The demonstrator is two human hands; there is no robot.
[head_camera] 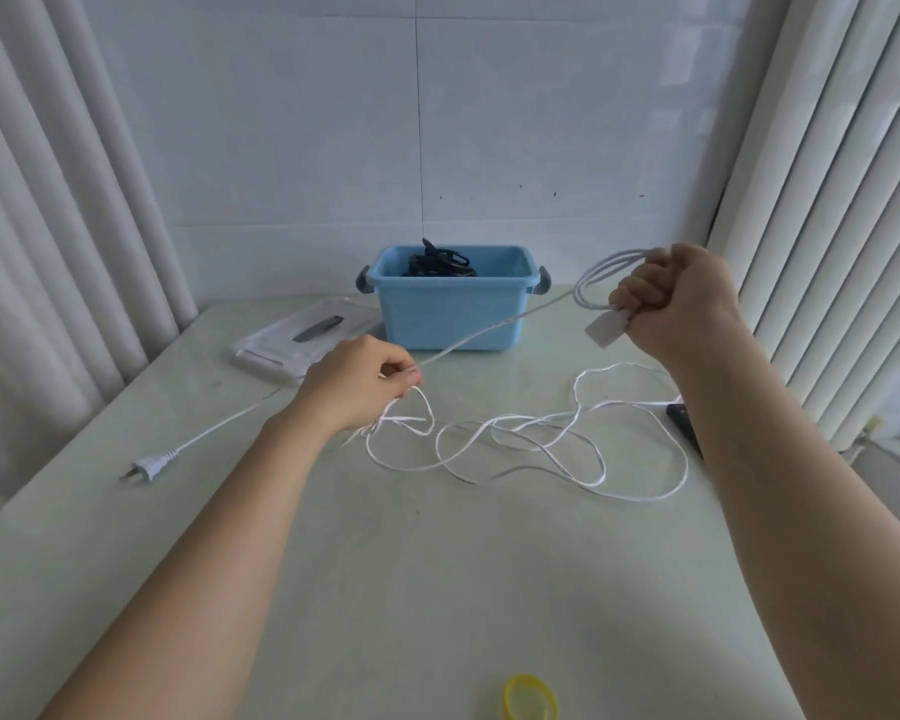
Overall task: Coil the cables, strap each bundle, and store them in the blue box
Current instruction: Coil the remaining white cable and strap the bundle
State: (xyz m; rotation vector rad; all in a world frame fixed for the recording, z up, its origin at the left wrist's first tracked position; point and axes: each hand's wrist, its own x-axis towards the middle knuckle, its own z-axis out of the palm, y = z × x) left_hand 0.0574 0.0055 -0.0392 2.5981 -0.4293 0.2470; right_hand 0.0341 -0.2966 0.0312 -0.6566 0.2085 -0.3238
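White cable: mid-coil; loose part in a tangle of loops on the table, between the 2 forearms, in front of the blue box.
Coiled part: a few loops gripped in R hand, held up above the table, just right of the box.
Taut span: 1 straight stretch of cable from R hand down-left to L hand, crossing in front of the box's front wall.
R hand: raised, fist curled tight round the loops; white rectangular end piece sticking out below the fingers.
L hand: low over the table, left of centre; thumb and fingertips pinching the cable; more strands hanging below the palm.
Plug: white, 2-pin, flat on the table at far left; its lead running up-right toward L hand, join hidden behind the hand.
Blue box: open, at the back of the table against the wall, grey handles on both ends; not touched by either hand.
Black cable: coiled inside the box, top poking above the rim.
White flat lid-like piece: on the table, touching or just beside the box's left side; can't tell which.
Black object: partly hidden behind R forearm, at the table's right edge; can't tell what it is.
Yellow ring: near edge of the table, bottom centre, cut off by the frame.
Table: pale green, smooth.
Surroundings: white wall behind; white curtains left and right.
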